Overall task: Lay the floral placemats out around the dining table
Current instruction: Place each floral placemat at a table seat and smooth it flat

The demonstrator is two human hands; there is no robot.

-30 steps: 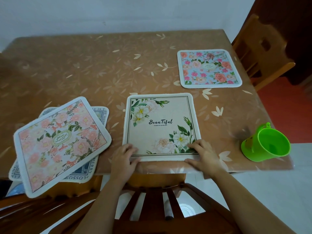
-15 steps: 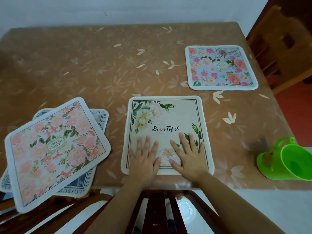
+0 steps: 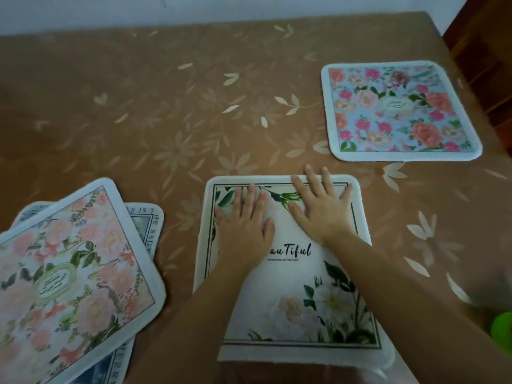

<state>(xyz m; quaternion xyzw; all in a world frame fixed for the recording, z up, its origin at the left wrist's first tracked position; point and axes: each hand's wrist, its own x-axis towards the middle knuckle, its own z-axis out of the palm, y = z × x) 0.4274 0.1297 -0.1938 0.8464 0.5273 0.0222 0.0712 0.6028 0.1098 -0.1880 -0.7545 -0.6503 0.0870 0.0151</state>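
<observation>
1. The cream placemat (image 3: 277,300) lies flat at the near middle of the table (image 3: 166,120). Its near edge sits at the table's near edge. It carries a dark line border, white flowers with green leaves at two corners, and lettering across the middle. The left forearm partly covers this lettering.

2. A green object (image 3: 502,327) shows at the right edge of the view, near the table's near right corner. It is blurred and cut off by the frame, so its shape cannot be told.

3. To the left of the cream placemat lies a pink floral placemat (image 3: 72,273), turned at an angle. It rests on top of a blue-bordered placemat (image 3: 146,220). Only the right strip of this lower mat and a part of it at the near edge are visible. This stack is apart from the cream placemat.

4. The left hand (image 3: 245,225) lies palm down on the far left part of the cream placemat, with fingers straight and slightly spread. It holds nothing.

5. The right hand (image 3: 321,209) lies palm down on the far right part of the same placemat, with fingers straight and fanned wide. Two fingertips reach just past the mat's far edge. It holds nothing. The thumbs of the two hands are close together.

6. A blue floral placemat (image 3: 399,109) lies flat further back on the right side, near the table's right edge and well apart from the other mats.

7. The table is covered with a brown leaf-patterned cloth. A pale wall (image 3: 194,6) stands behind its far edge.
</observation>
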